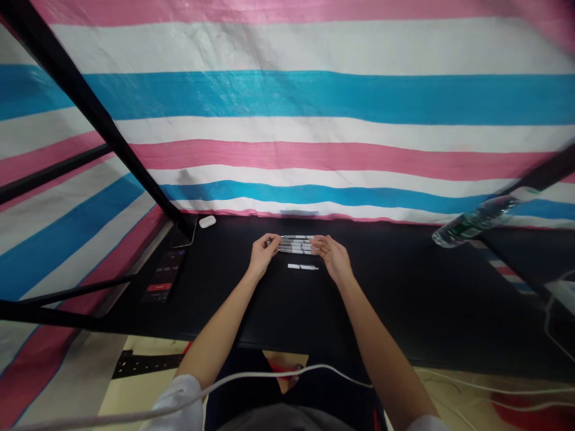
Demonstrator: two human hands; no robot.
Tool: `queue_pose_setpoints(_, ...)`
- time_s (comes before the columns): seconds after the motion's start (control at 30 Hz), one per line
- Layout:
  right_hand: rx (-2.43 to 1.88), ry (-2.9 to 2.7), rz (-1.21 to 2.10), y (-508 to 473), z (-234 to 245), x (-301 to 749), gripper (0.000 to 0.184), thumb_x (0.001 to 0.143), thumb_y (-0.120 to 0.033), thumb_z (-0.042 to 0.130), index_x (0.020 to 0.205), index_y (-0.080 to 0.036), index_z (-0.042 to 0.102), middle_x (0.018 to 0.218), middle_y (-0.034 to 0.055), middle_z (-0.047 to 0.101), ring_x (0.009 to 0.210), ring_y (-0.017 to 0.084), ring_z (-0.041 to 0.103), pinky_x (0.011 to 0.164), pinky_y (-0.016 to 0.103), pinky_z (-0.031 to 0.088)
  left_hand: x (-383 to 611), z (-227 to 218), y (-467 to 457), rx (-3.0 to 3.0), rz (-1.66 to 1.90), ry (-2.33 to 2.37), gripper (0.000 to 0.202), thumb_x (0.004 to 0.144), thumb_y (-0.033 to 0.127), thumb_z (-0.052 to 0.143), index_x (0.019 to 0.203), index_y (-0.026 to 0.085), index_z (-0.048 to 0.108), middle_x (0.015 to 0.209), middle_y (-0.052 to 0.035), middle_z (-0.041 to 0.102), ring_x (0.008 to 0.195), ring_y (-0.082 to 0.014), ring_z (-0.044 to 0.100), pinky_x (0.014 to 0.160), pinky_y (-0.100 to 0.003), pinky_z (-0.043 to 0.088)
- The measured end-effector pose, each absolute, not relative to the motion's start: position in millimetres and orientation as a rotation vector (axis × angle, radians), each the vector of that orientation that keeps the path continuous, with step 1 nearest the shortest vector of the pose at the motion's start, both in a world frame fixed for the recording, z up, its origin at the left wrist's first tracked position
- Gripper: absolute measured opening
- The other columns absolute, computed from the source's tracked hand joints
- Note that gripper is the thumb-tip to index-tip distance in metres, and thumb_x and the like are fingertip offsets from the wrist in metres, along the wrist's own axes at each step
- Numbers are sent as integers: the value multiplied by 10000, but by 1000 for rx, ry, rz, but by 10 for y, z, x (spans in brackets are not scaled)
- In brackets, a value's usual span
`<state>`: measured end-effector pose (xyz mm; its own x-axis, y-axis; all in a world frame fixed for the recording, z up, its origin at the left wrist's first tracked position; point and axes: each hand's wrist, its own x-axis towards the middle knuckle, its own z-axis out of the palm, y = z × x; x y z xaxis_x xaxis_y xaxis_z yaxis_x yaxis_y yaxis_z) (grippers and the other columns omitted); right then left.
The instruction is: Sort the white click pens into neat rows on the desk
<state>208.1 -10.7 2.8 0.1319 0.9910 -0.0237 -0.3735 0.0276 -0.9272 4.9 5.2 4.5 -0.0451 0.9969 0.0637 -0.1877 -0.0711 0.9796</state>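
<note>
Several white-and-grey pens (297, 245) lie side by side in a row, pointing left to right, in the middle of the black table. My left hand (263, 256) is closed at their left ends, its fingertips curled against them. At the right ends, my right hand (334, 258) has its thumb and fingers pressed on the pens. A single white pen (302, 267) lies apart on the tabletop, nearer to me and between my wrists. My fingers hide both ends of the row.
On the left lie a phone (165, 275) showing a timer and a small white case (207, 222). A clear plastic bottle (485, 216) is at the right back. A white cable (269, 375) crosses in front of my body. Striped sheeting (314, 96) hangs behind the black table (404, 299).
</note>
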Motion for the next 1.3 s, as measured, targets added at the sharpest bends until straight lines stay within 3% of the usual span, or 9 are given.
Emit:
queue_pose_setpoints(0.23, -1001, -888, 1227, -129, 30, 2047, 392, 615, -510, 800, 822, -193, 697, 847, 82, 754, 735, 212, 689, 719, 380, 583, 53, 70, 43, 1084, 1368, 1047, 331, 674, 457, 768, 753, 148, 679, 683, -20, 607, 542, -70, 450, 454, -187, 309)
queue_pose_setpoints(0.53, -1009, -843, 1226, -119, -1, 2045, 364, 600, -475, 821, 783, -189, 688, 818, 74, 742, 754, 209, 687, 713, 367, 584, 54, 33, 56, 1122, 1367, 1003, 299, 656, 392, 791, 802, 147, 703, 682, -5, 608, 570, -77, 479, 529, -210, 370)
queue_pose_setpoints(1.0, -1048, -1234, 1054, -180, 10, 2028, 274, 732, -458, 714, 797, -208, 622, 727, 28, 699, 610, 160, 629, 617, 318, 534, 71, 69, 39, 1089, 1368, 975, 288, 671, 397, 780, 748, 142, 670, 685, -18, 621, 563, -77, 470, 536, -224, 357)
queue_pose_setpoints(1.17, -1193, -1575, 758, -225, 15, 1994, 148, 772, -345, 638, 836, -220, 687, 735, 30, 696, 553, 151, 571, 579, 308, 480, 70, 59, 38, 1088, 1351, 971, 290, 675, 398, 778, 757, 143, 667, 682, -10, 613, 563, -74, 477, 544, -221, 361)
queue_pose_setpoints(1.3, -1197, -1686, 621, -239, 17, 1985, 141, 785, -291, 617, 871, -230, 711, 770, 36, 699, 596, 167, 578, 639, 325, 492, 75, 43, 39, 1091, 1328, 947, 289, 663, 391, 790, 750, 142, 671, 641, 5, 583, 554, -71, 473, 543, -221, 357)
